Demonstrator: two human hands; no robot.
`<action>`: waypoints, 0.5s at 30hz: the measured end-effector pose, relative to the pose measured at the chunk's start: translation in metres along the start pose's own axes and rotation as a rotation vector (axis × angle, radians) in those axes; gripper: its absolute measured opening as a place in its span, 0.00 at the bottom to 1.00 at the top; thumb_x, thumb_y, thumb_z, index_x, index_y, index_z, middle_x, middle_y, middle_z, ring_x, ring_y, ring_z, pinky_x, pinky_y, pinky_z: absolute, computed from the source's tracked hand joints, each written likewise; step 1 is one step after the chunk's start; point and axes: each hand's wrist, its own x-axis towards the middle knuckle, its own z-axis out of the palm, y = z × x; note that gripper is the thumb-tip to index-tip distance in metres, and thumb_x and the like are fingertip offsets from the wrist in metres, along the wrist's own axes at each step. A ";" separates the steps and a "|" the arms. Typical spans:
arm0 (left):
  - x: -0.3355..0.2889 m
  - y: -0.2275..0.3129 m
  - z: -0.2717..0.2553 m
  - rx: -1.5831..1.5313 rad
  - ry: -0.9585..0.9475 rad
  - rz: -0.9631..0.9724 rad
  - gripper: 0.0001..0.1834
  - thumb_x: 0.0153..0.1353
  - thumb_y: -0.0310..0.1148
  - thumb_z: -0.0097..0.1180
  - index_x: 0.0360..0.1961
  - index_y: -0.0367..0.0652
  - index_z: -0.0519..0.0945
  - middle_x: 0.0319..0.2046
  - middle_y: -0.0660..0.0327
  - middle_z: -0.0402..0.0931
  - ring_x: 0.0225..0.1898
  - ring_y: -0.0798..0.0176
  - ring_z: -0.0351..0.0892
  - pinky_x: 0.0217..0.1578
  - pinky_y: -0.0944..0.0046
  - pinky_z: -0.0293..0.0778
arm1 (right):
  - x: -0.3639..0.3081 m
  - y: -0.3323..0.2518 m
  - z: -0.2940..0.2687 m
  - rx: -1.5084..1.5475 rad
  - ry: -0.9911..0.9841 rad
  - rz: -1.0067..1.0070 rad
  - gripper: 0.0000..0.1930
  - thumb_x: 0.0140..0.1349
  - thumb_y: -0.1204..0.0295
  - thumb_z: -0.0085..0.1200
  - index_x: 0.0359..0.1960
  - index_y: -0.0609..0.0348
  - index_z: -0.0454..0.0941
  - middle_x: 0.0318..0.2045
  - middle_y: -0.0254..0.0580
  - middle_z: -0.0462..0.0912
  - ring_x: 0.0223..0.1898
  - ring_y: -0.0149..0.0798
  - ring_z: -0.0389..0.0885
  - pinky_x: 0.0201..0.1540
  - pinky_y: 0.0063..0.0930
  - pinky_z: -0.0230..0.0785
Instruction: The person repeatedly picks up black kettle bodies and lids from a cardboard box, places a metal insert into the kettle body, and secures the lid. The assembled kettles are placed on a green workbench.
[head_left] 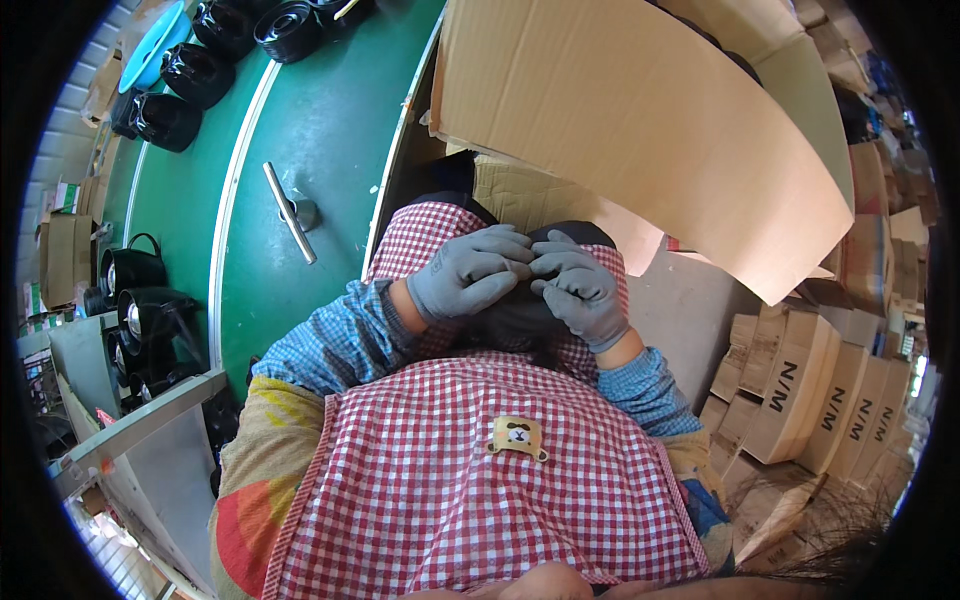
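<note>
Both of my hands are in grey gloves and meet over my lap, fingertips nearly touching. My left hand (468, 272) is closed, its fingers curled inward and pressed together. Opposite it, my right hand (583, 290) is closed too, with fingers bent toward the left one. Right below the hands lies a dark black thing (512, 318) on my lap; its kind does not show. Whatever the fingers grip is hidden behind the gloves. A red-and-white checked apron (480, 480) covers my lap and chest.
To the left runs a green-topped table (340, 130) with a metal T-shaped bar (290, 213). Glossy black housings (198, 75) and a light-blue bowl (155, 45) stand at its far end. A large open cardboard box (640, 120) rises ahead; stacked cartons (800, 385) stand at right.
</note>
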 end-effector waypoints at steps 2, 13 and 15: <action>0.000 -0.001 0.002 0.005 -0.001 0.001 0.16 0.72 0.32 0.48 0.42 0.31 0.84 0.47 0.46 0.82 0.56 0.41 0.79 0.61 0.44 0.71 | -0.002 0.003 -0.001 0.001 -0.007 0.010 0.06 0.56 0.78 0.64 0.25 0.56 0.78 0.43 0.43 0.87 0.58 0.49 0.81 0.72 0.52 0.58; 0.008 0.020 -0.006 0.137 -0.069 -0.146 0.19 0.69 0.38 0.55 0.53 0.34 0.80 0.57 0.42 0.76 0.60 0.39 0.74 0.62 0.44 0.70 | 0.003 -0.012 -0.006 0.076 0.005 0.125 0.11 0.72 0.69 0.53 0.46 0.62 0.83 0.56 0.51 0.81 0.64 0.54 0.75 0.71 0.46 0.61; 0.012 0.047 -0.004 0.376 -0.166 -0.131 0.40 0.67 0.59 0.52 0.69 0.37 0.68 0.68 0.38 0.64 0.70 0.31 0.61 0.70 0.38 0.56 | -0.001 0.005 0.002 0.088 0.037 0.173 0.16 0.75 0.68 0.49 0.57 0.62 0.78 0.63 0.54 0.76 0.67 0.55 0.72 0.71 0.44 0.60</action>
